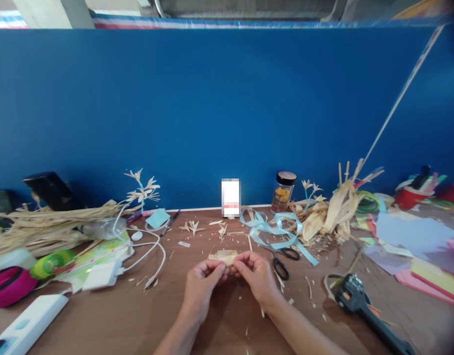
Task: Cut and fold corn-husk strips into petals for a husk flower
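Right now, in the head view, your two hands meet low in the middle of the picture. Your left hand (pixel 202 281) has its thumb and finger pinched on one end of a thin, pale husk (pixel 227 256). Your right hand (pixel 257 276) pinches the other end the same way. Neither hand is spread wide; both seem closed right down on the husk, which sits between them just above the table (pixel 145 320). How hard you squeeze, I can't tell.

The husk looks dry and thin, so it could split. Pulling your hands apart or pinching too hard would do that. If your pinch is too loose, it could slip out and get mixed up with the scraps (pixel 192 227) in the middle of the picture.

Just right of your right hand lie the scissors (pixel 277 257), near the ribbon (pixel 307 252). A bump from your wrist could push them, and the ribbon could get caught and drag along.

At the lower right is a black tool (pixel 354 296), maybe a glue gun. I can't tell if it's hot. If it is, swinging your right arm that way could burn you.

At the left, the white wire (pixel 164 259) could hook your left hand if you reach over there.
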Demonstrator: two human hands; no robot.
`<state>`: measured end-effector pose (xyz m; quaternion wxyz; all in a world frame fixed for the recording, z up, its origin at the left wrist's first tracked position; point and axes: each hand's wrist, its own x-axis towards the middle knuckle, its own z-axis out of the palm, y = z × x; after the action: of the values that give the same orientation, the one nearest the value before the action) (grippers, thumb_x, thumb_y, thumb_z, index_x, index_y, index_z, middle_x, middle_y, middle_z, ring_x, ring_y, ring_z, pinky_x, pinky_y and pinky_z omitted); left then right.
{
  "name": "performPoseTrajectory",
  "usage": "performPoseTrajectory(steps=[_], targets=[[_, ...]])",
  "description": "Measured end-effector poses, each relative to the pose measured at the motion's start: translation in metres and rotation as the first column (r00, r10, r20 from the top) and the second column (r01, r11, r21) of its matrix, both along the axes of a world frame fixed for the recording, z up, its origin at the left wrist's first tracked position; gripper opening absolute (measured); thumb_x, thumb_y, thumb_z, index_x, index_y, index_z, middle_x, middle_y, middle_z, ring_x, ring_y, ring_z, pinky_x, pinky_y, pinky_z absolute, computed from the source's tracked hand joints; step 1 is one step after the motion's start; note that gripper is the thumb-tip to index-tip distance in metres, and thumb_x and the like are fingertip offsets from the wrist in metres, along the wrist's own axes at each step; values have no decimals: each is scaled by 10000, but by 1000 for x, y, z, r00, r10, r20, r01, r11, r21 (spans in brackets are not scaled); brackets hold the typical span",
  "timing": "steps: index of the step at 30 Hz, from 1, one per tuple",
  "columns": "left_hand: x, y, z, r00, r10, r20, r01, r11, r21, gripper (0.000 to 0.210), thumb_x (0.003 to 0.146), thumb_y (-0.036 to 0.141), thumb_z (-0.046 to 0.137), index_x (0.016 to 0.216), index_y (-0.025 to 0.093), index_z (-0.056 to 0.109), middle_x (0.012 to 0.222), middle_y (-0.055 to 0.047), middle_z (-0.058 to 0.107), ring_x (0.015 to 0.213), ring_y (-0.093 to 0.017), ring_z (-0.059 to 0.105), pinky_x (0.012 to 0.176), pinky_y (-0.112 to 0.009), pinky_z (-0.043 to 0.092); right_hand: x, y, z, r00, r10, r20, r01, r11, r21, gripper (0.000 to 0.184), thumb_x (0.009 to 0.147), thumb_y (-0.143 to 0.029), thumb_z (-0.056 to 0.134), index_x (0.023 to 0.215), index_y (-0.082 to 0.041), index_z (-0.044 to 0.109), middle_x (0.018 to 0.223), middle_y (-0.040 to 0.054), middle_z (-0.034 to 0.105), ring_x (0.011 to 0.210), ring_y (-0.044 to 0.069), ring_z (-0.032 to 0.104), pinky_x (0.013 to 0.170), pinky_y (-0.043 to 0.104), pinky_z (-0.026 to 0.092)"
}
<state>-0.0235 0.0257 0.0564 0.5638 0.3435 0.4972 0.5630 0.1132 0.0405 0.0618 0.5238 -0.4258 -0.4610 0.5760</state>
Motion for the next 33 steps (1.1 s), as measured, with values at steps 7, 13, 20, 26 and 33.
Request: performPoseTrajectory(steps=[7, 13, 20, 26, 33], targets=[[0, 1, 7, 991, 33, 129, -28, 999, -42, 247, 606, 281, 701, 777, 116, 634, 734, -59, 672, 662, -141, 630, 593, -212, 509, 3, 3, -5, 1000, -26, 6, 26, 1000, 13, 228, 647, -352, 661, 705, -151, 572, 603, 13, 633, 575, 141, 596, 559, 242, 468], [-3, 1, 8, 989, 26, 142, -19, 999, -50, 241, 623, 306, 687, 758, 114, 634, 742, -56, 667, 666, -149, 637, 587, -218, 521, 5, 5, -5, 998, -61, 3, 61, 998, -1, 228, 641, -346, 666, 702, -146, 575, 601, 15, 637, 560, 128, 581, 555, 234, 456], [-3, 1, 2, 999, -8, 32, 9, 1000, -26, 220, 604, 256, 703, 756, 114, 632, 655, -32, 659, 626, -113, 610, 594, -196, 505, 3, 4, -6, 998, -56, 0, 56, 998, -4, 246, 633, -366, 666, 707, -150, 575, 604, 20, 639, 576, 147, 599, 558, 253, 471], [-2, 0, 3, 998, 6, 60, -3, 999, -40, 213, 592, 255, 708, 722, 111, 622, 630, -26, 650, 596, -99, 594, 586, -190, 495, 3, 3, -5, 998, -51, 26, 50, 999, 5, 229, 649, -351, 656, 711, -147, 573, 607, 17, 639, 595, 147, 608, 560, 240, 478], [-1, 0, 5, 999, 28, 40, -25, 998, -53, 214, 591, 254, 705, 708, 107, 603, 605, -20, 643, 569, -87, 584, 571, -177, 485, 2, 3, -6, 999, -36, 27, 35, 999, 12, 176, 672, -300, 645, 715, -147, 569, 606, 7, 637, 589, 123, 599, 564, 215, 469]])
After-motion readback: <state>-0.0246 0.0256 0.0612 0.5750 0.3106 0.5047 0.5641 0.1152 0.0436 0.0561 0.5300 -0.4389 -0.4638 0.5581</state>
